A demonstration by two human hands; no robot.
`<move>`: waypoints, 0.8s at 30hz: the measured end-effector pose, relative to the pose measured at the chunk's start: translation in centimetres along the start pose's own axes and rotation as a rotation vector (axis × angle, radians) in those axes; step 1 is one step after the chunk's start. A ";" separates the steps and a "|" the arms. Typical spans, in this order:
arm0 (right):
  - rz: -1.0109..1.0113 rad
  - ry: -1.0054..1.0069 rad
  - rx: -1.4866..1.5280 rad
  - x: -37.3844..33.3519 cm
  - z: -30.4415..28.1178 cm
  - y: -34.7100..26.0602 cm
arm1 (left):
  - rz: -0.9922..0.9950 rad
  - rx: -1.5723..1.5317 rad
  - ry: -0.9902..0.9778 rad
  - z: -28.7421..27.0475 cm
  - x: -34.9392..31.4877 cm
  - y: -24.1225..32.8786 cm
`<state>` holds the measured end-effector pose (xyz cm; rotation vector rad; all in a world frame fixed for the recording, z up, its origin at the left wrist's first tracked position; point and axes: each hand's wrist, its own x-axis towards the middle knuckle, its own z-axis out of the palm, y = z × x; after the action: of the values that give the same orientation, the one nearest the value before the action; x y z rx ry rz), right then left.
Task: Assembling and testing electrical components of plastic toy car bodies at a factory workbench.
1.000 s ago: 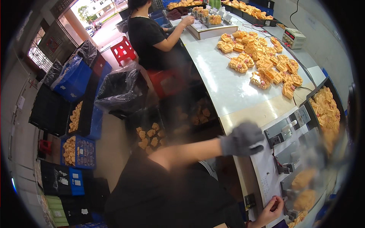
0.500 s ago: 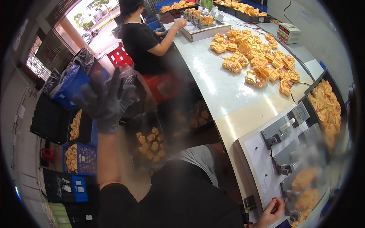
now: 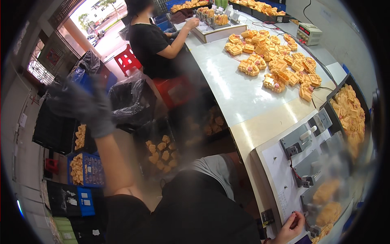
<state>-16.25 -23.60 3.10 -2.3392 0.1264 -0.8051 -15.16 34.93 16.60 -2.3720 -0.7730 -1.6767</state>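
Observation:
My left hand [image 3: 83, 106], in a grey glove, is raised at the left, away from the table. Its fingers are stretched out and hold nothing, though motion blurs them. My bare right hand [image 3: 293, 226] rests at the lower right on a white fixture board [image 3: 273, 173]. Thumb and fingertips pinch together at a tiny dark part on the board, mostly covered by the fingers. Small metal pegs [image 3: 285, 187] stand farther up the same board. Beside the hand are grey metal holders [image 3: 295, 140] with white-handled clamps, and yellow plastic housings [image 3: 328, 213] sit in the nearer ones, partly blurred.
Yellow housings [image 3: 280, 65] are heaped on the table [image 3: 219, 93]. A black crate [image 3: 367, 101] of them stands at right, a power supply [image 3: 309, 34] behind. A co-worker [image 3: 150, 44] sits at another fixture. Crates, including a blue basket [image 3: 93, 171], line the left floor.
My left hand has swung farther left and turned, uncovering the plastic-lined bin behind it. My right hand keeps its place on the board.

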 end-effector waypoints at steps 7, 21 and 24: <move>0.085 -0.058 -0.033 -0.3 -0.2 -0.2 | -0.121 0.067 0.055 -0.9 1.2 1.9; 0.195 -0.127 0.068 -2.1 0.0 4.2 | 0.713 -0.326 -0.336 1.8 -9.9 9.6; 0.209 -0.131 0.085 -2.1 0.0 4.2 | 0.693 -0.363 -0.251 1.8 -9.1 9.6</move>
<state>-17.50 -26.32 -0.55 -2.2459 0.2699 -0.5430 -11.30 24.41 9.39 -2.6568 0.3578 -1.3069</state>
